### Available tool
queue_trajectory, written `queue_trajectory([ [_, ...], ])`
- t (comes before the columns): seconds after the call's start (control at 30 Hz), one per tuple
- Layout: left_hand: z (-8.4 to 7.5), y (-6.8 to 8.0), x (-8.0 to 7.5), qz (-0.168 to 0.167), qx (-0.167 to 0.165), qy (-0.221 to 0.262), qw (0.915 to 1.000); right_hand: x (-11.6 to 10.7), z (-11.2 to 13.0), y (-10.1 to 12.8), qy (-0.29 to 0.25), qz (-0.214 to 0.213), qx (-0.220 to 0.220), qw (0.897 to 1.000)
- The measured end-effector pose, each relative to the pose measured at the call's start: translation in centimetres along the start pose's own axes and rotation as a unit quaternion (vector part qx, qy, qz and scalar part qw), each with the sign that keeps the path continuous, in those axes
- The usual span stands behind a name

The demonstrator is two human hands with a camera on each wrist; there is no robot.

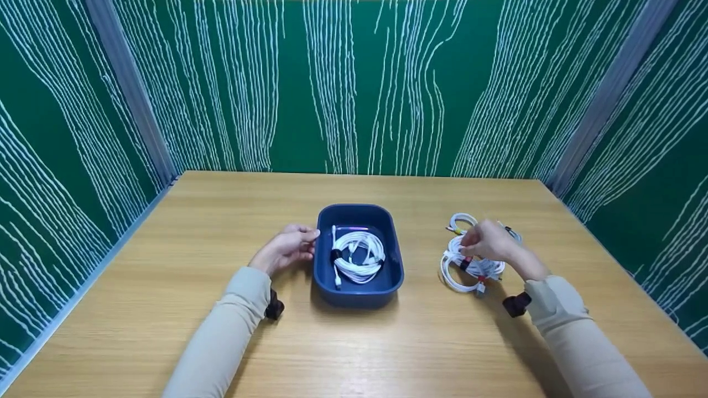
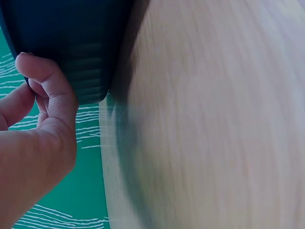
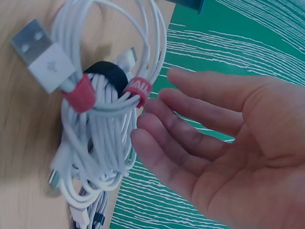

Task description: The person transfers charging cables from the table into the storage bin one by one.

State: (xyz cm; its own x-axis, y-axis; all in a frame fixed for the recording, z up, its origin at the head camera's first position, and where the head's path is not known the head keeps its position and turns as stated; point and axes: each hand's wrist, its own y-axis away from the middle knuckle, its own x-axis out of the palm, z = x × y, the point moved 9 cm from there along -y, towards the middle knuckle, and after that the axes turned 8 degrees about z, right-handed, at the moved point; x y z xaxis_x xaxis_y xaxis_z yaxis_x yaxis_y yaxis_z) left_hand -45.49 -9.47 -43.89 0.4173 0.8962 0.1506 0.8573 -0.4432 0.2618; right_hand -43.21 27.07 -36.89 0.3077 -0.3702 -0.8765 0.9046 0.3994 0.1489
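Wooden table, green-walled booth: I log my left hand curled against the blue tray, which holds one coiled cable, right hand slack-fingered on the loose cable bundle beside it; risk, I judge: trailing plugs snagging, coils unwinding.

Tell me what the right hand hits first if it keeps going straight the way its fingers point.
Most likely the bundle of white cables: the right hand is open, fingertips just beside the coil, apparently not yet touching.
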Motion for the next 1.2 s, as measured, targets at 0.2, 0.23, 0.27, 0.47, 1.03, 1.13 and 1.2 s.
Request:
queue_trajectory([
  [0.2,0.1,0.0,0.0,-0.002,0.0,0.001,1.0,0.7,0.0,0.2,0.04,0.0,-0.017,0.999],
  [0.23,0.1,0.0,0.0,-0.002,0.0,0.002,1.0,0.8,0.0,0.2,0.044,-0.002,-0.021,0.999],
  [0.27,0.1,0.0,0.1,0.0,-0.001,0.001,1.0,0.9,-0.1,0.2,0.048,-0.004,-0.024,0.999],
  [0.47,0.1,0.1,0.0,0.0,0.002,0.003,1.0,0.8,-0.6,0.3,0.035,-0.006,-0.018,0.999],
  [1.03,-0.1,0.1,0.0,-0.001,0.007,0.005,1.0,0.5,-1.9,0.2,-0.08,0.016,-0.001,0.997],
  [1.13,0.0,0.1,0.0,-0.004,0.006,0.007,1.0,0.5,-1.9,0.1,-0.096,0.018,-0.003,0.995],
  [1.2,0.0,0.0,0.0,-0.003,0.006,0.007,1.0,0.6,-1.9,0.1,-0.108,0.02,0.0,0.994],
])
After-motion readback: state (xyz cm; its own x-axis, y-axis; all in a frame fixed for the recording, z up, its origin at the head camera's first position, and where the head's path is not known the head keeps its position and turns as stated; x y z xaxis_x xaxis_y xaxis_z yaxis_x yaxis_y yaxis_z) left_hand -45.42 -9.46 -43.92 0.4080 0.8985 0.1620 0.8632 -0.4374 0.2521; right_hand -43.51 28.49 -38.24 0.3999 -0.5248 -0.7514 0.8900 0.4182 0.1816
